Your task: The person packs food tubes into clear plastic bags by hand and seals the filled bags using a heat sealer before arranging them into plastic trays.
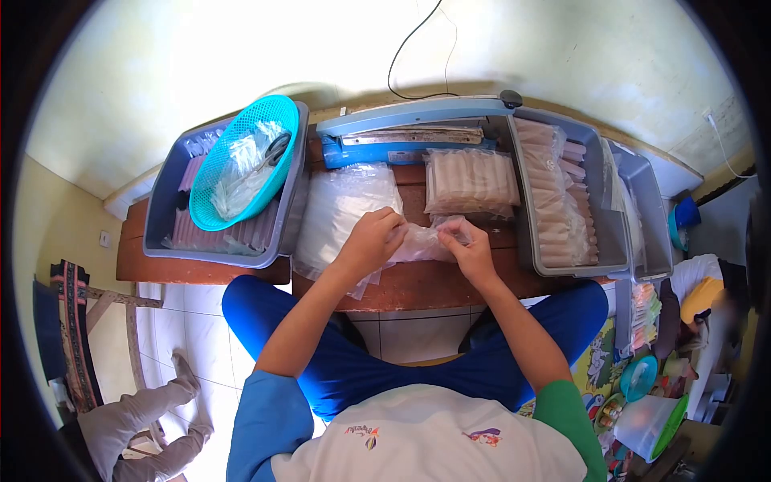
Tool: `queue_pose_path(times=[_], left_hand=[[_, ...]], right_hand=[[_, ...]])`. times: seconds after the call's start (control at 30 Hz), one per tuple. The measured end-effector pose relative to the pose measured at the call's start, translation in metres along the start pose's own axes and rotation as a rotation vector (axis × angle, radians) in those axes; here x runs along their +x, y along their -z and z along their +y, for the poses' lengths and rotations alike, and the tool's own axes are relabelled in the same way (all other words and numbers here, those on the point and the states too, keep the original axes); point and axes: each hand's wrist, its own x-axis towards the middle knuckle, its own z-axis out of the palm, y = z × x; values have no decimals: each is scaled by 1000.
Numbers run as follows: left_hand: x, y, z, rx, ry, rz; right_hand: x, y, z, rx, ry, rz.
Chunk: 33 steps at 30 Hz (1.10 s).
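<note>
Between my two hands a clear plastic bag (422, 243) is stretched above the front part of the brown wooden table (418, 281). My left hand (376, 238) is closed on the bag's left side, over the edge of a stack of clear plastic bags (341, 209). At the bag's right end my right hand (462, 241) pinches the plastic with thumb and fingers. Just behind the right hand lies a bundle of wrapped pinkish tubes (471, 181). A blue sealer (401, 149) with a long arm stands behind the stack and the bundle.
A grey bin (295, 193) at the left holds tubes, with a turquoise basket (210, 165) of plastic and scissors on top. More grey bins (614, 233) stand at the right, one with packed tubes. Other people's legs (152, 410) show at lower left; another person (695, 281) is at far right.
</note>
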Motion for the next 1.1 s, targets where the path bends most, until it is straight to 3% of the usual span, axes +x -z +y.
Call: queue_pose_path(times=[0.03, 0.1, 0.23, 0.3, 0.47, 0.67, 0.77, 0.83, 0.93, 1.1], left_hand=[[1, 3, -1, -1, -2, 0], [1, 10, -3, -171, 206, -115], [-15, 0, -30, -464, 231, -93], [-22, -4, -35, -595, 353, -117], [-17, -16, -27, -541, 314, -11], [-18, -18, -17, -599, 248, 63], [-18, -19, -18, -562, 212, 69], [-18, -22, -18, -557, 199, 65], [-18, -27, -19, -648, 313, 42], [-17, -24, -17, -540, 200, 39]], right_hand=[[0, 1, -1, 8, -15, -6], [0, 1, -5, 5, -15, -7], [0, 6, 1, -100, 89, -16], [-4, 8, -1, -51, 53, -28], [-7, 12, -2, -32, -82, -77], [5, 5, -27, -37, 102, -67], [15, 3, -53, -282, 153, -88], [22, 1, -63, -488, 127, -228], [30, -10, -63, -669, 202, -277], [35, -22, -50, -759, 263, -296]])
